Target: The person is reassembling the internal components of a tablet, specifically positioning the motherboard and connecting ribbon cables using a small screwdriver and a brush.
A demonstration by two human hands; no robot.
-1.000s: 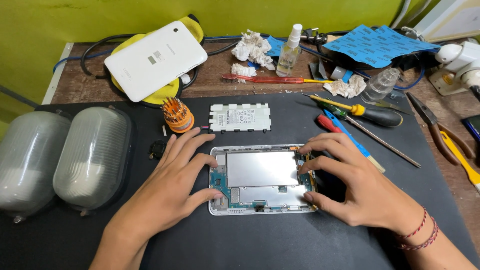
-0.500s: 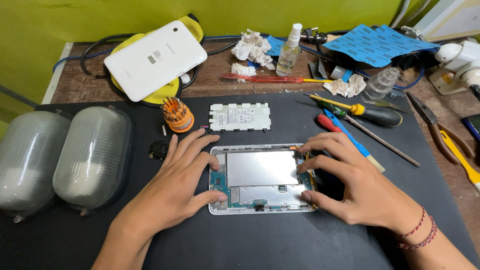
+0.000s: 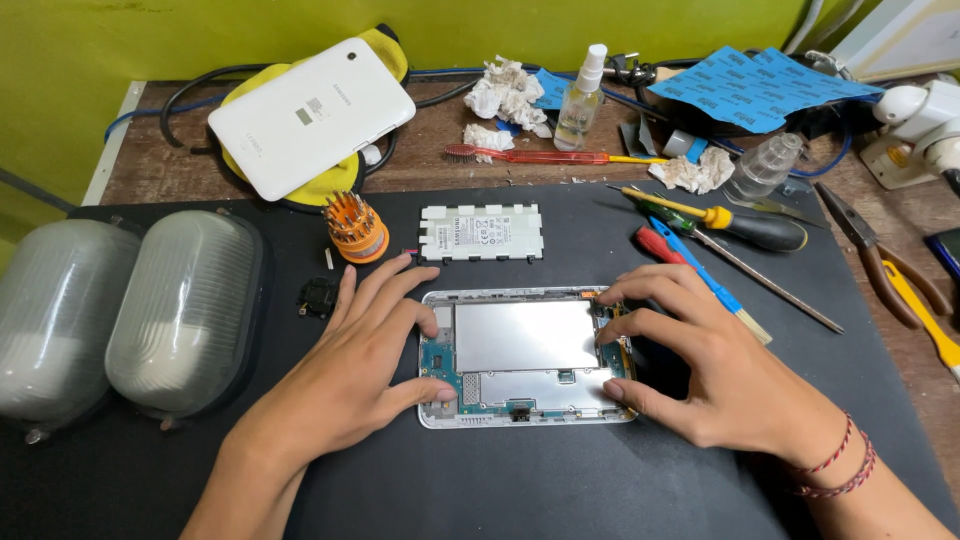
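Surface: black work mat [image 3: 560,490] — cluttered bench.
Left hand [image 3: 355,365]: unmoved, fingers spread, steadying opened tablet [image 3: 525,355].
Right hand [image 3: 715,375]: unchanged — fingertips bracing right edge.

black mat [image 3: 560,480], blue sandpaper [image 3: 760,90], orange bit holder [image 3: 357,228]

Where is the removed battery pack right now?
In the head view, the battery pack lies on the black mat, just beyond the opened tablet, right of the orange bit holder.

The opened tablet [image 3: 527,352] shows a smooth, matt metal plate. Under it lies a matt black mat [image 3: 560,480]. Behind the mat, the table [image 3: 440,165] is worn wood.
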